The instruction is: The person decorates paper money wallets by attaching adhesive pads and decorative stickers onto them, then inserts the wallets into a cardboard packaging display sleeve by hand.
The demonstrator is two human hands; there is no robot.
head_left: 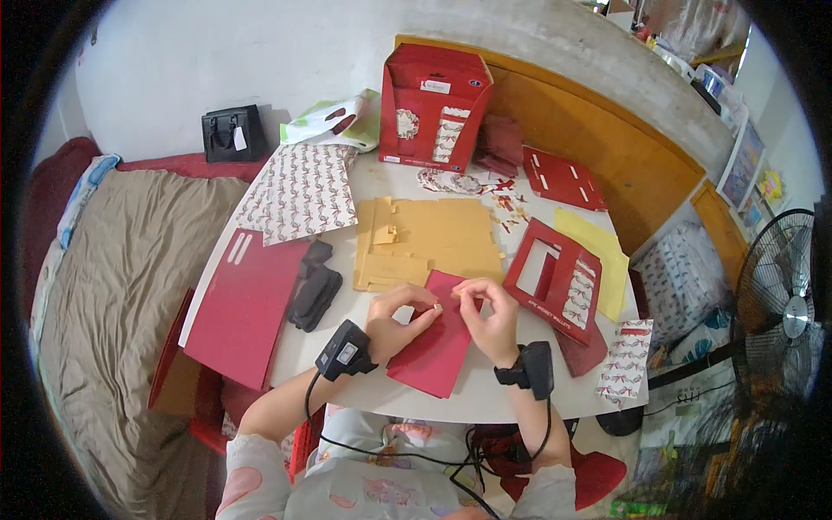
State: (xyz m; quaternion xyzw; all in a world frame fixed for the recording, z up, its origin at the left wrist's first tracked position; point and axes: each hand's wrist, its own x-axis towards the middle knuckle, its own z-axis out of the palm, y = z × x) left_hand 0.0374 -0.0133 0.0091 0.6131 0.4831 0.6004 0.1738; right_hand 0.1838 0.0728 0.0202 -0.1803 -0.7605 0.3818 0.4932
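My left hand (400, 322) is closed in a pinch, thumb and forefinger meeting over a folded red card sheet (431, 360). A small pale bit shows at its fingertips, too small to name. Just to the right, my right hand (490, 319) also pinches, with a tiny light piece at its fingertips that I cannot make out. The two sets of fingertips are close together but apart. The red sheet lies at a slant on the white table (342, 347), partly under both hands. Behind it lies flat tan cardboard (433, 234) with cut flaps.
A tall red box (438, 108) stands at the back, with red and gold scraps (507, 204) before it. A red window box (555, 277) lies right, over a yellow sheet (611, 260). Left are a large red sheet (247, 312), dark pieces (314, 295) and patterned paper (303, 191).
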